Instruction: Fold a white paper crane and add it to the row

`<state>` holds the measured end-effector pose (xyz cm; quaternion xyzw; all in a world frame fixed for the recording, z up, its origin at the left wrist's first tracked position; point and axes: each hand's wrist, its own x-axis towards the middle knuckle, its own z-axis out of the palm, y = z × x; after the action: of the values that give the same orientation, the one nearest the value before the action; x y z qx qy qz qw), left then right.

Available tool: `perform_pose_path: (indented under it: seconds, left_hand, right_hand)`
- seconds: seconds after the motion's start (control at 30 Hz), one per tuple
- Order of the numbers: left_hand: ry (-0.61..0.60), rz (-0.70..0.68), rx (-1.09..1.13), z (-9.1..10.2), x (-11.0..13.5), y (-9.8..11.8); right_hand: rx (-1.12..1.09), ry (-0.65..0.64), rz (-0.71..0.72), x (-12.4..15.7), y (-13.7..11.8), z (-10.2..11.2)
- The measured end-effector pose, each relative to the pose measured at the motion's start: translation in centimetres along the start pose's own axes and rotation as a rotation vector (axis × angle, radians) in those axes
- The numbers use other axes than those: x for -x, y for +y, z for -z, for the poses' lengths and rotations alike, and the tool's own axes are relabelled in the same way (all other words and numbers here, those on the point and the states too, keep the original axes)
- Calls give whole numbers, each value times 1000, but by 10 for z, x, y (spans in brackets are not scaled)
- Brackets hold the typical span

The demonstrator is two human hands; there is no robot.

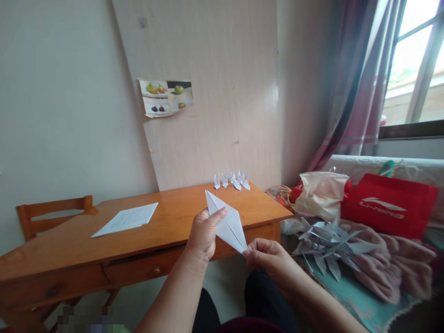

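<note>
A sheet of white paper folded into a long diamond [231, 226] is held between my two hands, in front of the table's near edge. A crease or slit runs down its middle. My left hand [205, 231] grips its left side, with the thumb pressed flat on top and the other fingers behind. At its lower right tip, my right hand [262, 254] pinches the point between thumb and fingers. Several small folded paper figures [225, 180] stand at the back right of the table.
The wooden table [176, 203] carries a stack of printed paper [128, 218] on its left. A wooden chair [55, 208] stands behind that side. At right, grey folded paper pieces [329, 243], a pinkish cloth [378, 263], a white bag [321, 194] and a red bag [388, 203] lie together.
</note>
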<state>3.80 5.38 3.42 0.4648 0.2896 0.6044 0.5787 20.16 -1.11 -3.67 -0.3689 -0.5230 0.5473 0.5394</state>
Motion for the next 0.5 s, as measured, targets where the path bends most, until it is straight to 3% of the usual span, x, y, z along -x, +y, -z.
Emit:
perform_pose_path:
  seconds: [0.2, 0.4, 0.5]
  left_hand:
    - [38, -14, 13, 4, -2, 8]
    - [-32, -11, -3, -2, 3, 4]
    - [-110, 7, -21, -10, 8, -3]
  right_hand:
    - [18, -67, -59, 3, -2, 11]
    - [-7, 107, -3, -5, -14, 13]
    - [-4, 94, 6, -12, -20, 4]
